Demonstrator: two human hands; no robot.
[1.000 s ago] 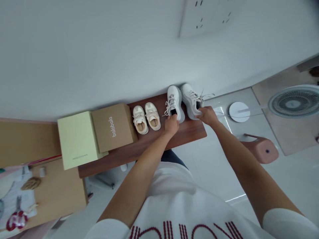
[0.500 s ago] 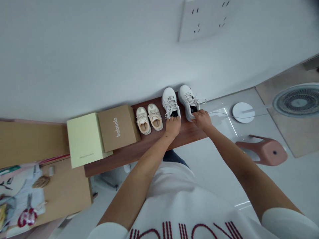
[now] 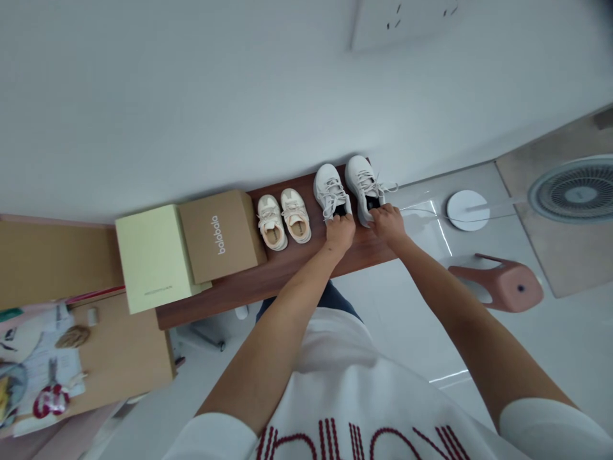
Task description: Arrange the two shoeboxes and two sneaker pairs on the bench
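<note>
A pair of white lace-up sneakers stands at the right end of a narrow dark wooden bench (image 3: pixel 306 281), toes toward the wall. My left hand (image 3: pixel 341 231) is closed on the heel of the left sneaker (image 3: pixel 330 185). The heel of the right sneaker (image 3: pixel 360 179) is gripped by my right hand (image 3: pixel 387 223). Left of them sit two smaller cream shoes, a left one (image 3: pixel 271 220) and a right one (image 3: pixel 295 216), side by side. Beyond these lies a brown shoebox (image 3: pixel 218 239), with a pale yellow-green box (image 3: pixel 153 255) against it.
At the lower left a cardboard surface (image 3: pixel 119 345) bears papers and red-handled scissors (image 3: pixel 52 393). On the floor to the right are a pink stool (image 3: pixel 514 287) and a white standing fan (image 3: pixel 575 191) with a cable. The wall (image 3: pixel 215 96) runs along the bench's far edge.
The view has shifted slightly. Both hands keep hold of the sneaker heels, and the left sneaker sits a little closer to the right one.
</note>
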